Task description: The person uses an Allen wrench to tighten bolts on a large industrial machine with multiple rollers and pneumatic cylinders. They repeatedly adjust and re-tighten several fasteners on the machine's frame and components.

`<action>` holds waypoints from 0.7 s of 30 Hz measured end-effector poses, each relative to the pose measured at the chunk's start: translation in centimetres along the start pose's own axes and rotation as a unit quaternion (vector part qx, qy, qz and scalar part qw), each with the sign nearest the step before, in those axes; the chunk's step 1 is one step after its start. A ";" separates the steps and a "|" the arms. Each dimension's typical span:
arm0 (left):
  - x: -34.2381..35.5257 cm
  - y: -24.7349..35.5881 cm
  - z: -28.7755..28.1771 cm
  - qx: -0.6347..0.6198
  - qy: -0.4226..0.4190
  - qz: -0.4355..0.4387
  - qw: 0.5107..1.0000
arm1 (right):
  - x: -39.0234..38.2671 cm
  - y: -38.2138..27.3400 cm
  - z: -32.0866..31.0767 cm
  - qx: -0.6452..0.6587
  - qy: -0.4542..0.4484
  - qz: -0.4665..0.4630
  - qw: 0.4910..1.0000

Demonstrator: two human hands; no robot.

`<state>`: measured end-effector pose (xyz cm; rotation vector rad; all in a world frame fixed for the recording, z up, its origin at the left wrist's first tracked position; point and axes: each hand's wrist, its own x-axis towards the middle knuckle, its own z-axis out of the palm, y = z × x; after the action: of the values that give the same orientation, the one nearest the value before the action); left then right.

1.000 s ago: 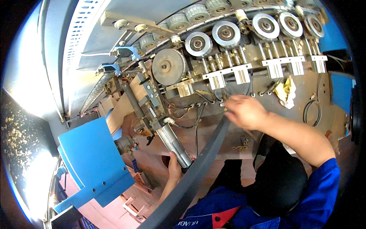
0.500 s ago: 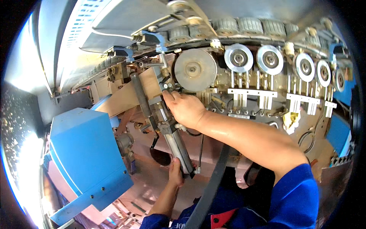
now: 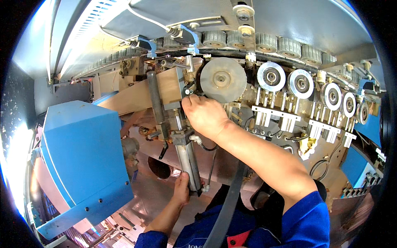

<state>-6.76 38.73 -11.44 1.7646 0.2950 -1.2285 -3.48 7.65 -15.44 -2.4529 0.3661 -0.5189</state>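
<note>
A grey pneumatic cylinder (image 3: 187,159) hangs nearly upright in front of me, its bright piston rod (image 3: 178,120) pointing up to a metal block (image 3: 171,87). My left hand (image 3: 181,188) is wrapped round the cylinder's lower end, thumb along its side. At the block's lower right corner, my right hand (image 3: 206,115) is closed with curled fingers; what they grip is hidden beneath them. A white elbow fitting (image 3: 195,138) with a black hose juts from the cylinder. Left of the rod stands a dark round bar (image 3: 156,97).
A large grey disc (image 3: 222,80) sits just beyond my right hand. Several silver-rimmed wheels (image 3: 271,77) on white brackets (image 3: 276,118) run off to the right. A blue housing (image 3: 84,153) fills the left. Ribbed rollers (image 3: 266,42) line the back.
The whole view has shifted, and the cylinder appears more upright. Both hands keep about the same places on the assembly; the right fingers look more curled.
</note>
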 end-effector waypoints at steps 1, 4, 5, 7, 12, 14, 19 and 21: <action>0.0 -0.1 -0.1 -0.006 0.002 -0.001 1.000 | 0.2 -0.2 -0.2 -0.008 -0.002 0.005 1.000; 0.0 0.1 0.2 -0.021 0.007 -0.001 1.000 | 0.1 0.5 -0.5 -0.013 0.015 -0.038 0.999; -0.1 0.3 0.4 -0.024 0.007 -0.001 1.000 | 0.0 0.5 -0.5 -0.013 0.006 -0.037 0.999; -0.1 0.7 0.6 -0.016 0.004 0.010 1.000 | 0.1 0.4 -0.5 -0.019 -0.012 -0.035 0.999; 0.2 0.4 0.0 -0.006 -0.013 0.014 1.000 | 0.4 -0.1 -0.6 -0.030 -0.015 -0.021 0.999; 0.2 0.1 -0.2 0.005 -0.013 0.010 1.000 | 0.5 -0.1 -0.8 -0.044 0.005 -0.031 0.999; 0.2 0.1 0.0 0.002 -0.008 0.018 1.000 | 0.5 1.2 -0.8 -0.018 0.000 -0.072 0.997; 0.2 -0.1 -0.1 0.003 -0.002 0.012 1.000 | 0.4 1.0 -0.9 -0.021 -0.009 -0.062 0.998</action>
<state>-6.68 38.84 -11.67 1.7657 0.2667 -1.2171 -3.67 6.27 -15.34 -2.5304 0.2208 -0.5467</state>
